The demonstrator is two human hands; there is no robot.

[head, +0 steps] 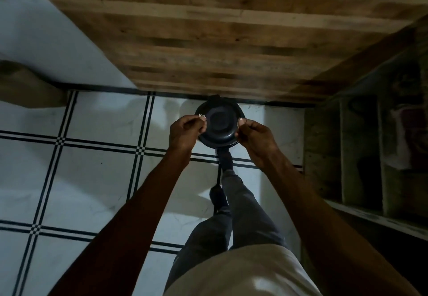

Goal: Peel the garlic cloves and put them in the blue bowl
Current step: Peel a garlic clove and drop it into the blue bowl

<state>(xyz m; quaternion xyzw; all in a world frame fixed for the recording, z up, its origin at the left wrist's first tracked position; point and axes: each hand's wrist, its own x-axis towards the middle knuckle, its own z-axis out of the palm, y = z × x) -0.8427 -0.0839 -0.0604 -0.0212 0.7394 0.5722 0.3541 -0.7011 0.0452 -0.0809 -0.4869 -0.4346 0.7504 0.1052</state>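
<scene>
Tiled floor, wooden desk ahead; we pinch garlic bits in both hands flanking dark bowl.

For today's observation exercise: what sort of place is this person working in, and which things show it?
Probably a home kitchen or utility corner, dimly lit. Clues: white floor tiles with dark grid lines, a wooden plank surface, and rough shelving at the side.
</scene>
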